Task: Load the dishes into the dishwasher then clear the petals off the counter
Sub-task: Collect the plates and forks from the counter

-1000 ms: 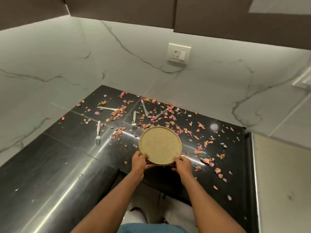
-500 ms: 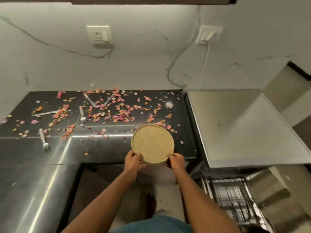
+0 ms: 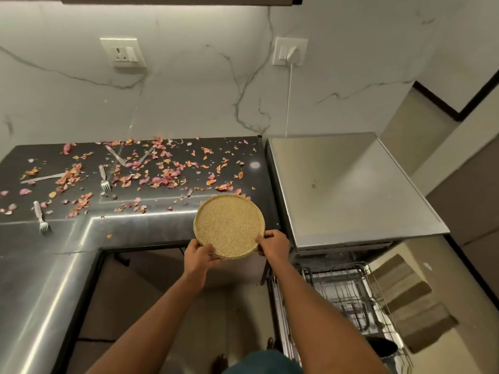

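Observation:
A round speckled tan plate [image 3: 229, 225] is held over the front edge of the black counter [image 3: 151, 222]. My left hand [image 3: 199, 256] grips its near-left rim and my right hand [image 3: 274, 245] grips its near-right rim. Pink and orange petals [image 3: 162, 171] lie scattered across the counter. Two forks [image 3: 41, 217] [image 3: 104, 179] and two knives [image 3: 43, 178] [image 3: 116, 155] lie among the petals. To the right, below the counter, the dishwasher's wire rack [image 3: 348, 295] is pulled out.
The dishwasher's steel top [image 3: 343, 184] adjoins the counter on the right. A plug and white cable [image 3: 289, 98] hang from a wall socket above it. A dark pot [image 3: 383, 348] sits in the rack's near corner. The counter's left wing [image 3: 32, 292] runs toward me.
The view has swung right, revealing the dishwasher and its rack. The plate, still held in both hands, has moved right along the counter's front edge toward the dishwasher.

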`<action>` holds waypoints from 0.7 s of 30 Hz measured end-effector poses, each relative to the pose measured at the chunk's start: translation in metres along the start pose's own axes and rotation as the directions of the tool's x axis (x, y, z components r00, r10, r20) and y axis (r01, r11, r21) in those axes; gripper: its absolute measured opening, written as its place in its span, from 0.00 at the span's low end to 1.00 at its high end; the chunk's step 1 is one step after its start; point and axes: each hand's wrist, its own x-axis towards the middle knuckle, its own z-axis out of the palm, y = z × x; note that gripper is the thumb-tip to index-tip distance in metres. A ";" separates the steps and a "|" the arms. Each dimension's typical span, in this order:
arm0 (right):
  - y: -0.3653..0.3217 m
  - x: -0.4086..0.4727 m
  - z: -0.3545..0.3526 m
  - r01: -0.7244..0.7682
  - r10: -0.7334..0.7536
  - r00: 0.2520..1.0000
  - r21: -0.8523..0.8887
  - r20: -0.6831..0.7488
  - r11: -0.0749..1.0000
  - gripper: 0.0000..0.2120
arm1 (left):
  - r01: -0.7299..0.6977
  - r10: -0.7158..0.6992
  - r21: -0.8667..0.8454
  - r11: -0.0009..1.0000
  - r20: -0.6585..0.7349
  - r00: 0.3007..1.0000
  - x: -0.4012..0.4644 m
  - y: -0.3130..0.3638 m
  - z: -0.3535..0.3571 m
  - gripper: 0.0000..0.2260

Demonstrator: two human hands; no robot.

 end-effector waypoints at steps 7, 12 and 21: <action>-0.082 0.041 0.005 0.213 -0.204 0.977 -0.293 0.062 0.932 0.14 | -0.168 0.160 -0.064 0.984 -0.116 0.980 0.002 0.048 0.009 0.12; -0.149 0.067 0.018 0.338 -0.317 0.941 -0.252 0.120 0.907 0.14 | -0.305 0.305 0.041 0.951 -0.254 0.918 0.002 0.087 -0.009 0.12; -0.189 0.067 0.052 0.598 -0.437 0.791 -0.395 0.427 0.697 0.10 | -0.314 0.392 0.241 0.918 -0.441 0.808 -0.004 0.109 -0.041 0.15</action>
